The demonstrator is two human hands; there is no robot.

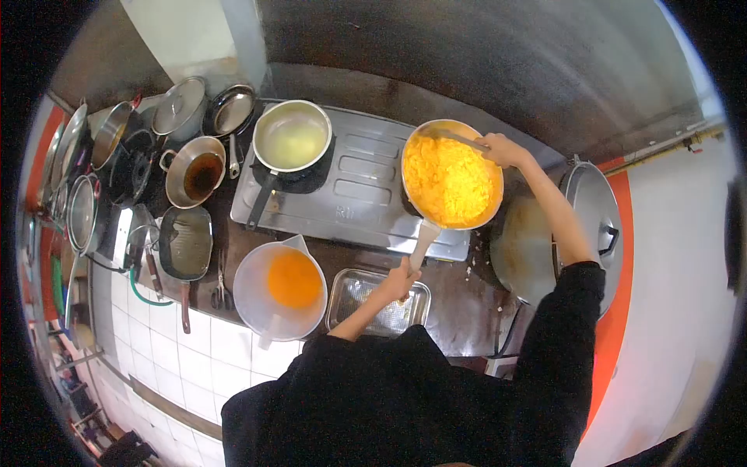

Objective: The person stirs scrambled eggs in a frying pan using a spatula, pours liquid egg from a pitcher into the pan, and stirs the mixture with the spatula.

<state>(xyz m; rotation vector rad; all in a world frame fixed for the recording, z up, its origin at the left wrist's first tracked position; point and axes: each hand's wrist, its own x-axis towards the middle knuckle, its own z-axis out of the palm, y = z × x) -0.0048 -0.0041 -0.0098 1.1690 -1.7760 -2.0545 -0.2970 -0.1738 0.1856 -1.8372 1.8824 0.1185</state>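
Observation:
My left hand (401, 279) is closed around the pale handle (423, 241) of a frying pan (496, 207), which sits over the right side of the stove. Crumbly yellow scrambled egg (455, 183) fills most of the pan. At the pan's upper right, my right hand (504, 149) grips a greyish spatula (463, 139); its far end lies at the egg's upper edge, and its exact shape is hard to make out. Below my left forearm is a metal tray with a wire rack (416, 300). Left of it stands a translucent pitcher (249, 288) with orange liquid (296, 279).
A saucepan (272, 140) with pale yellowish liquid sits on the stove's (362, 191) left burner, its handle pointing toward me. Large metal pots (525, 249) crowd the right side. Several pans, including a square grill pan (187, 241), cover the left counter. Scissors (220, 296) lie near the pitcher.

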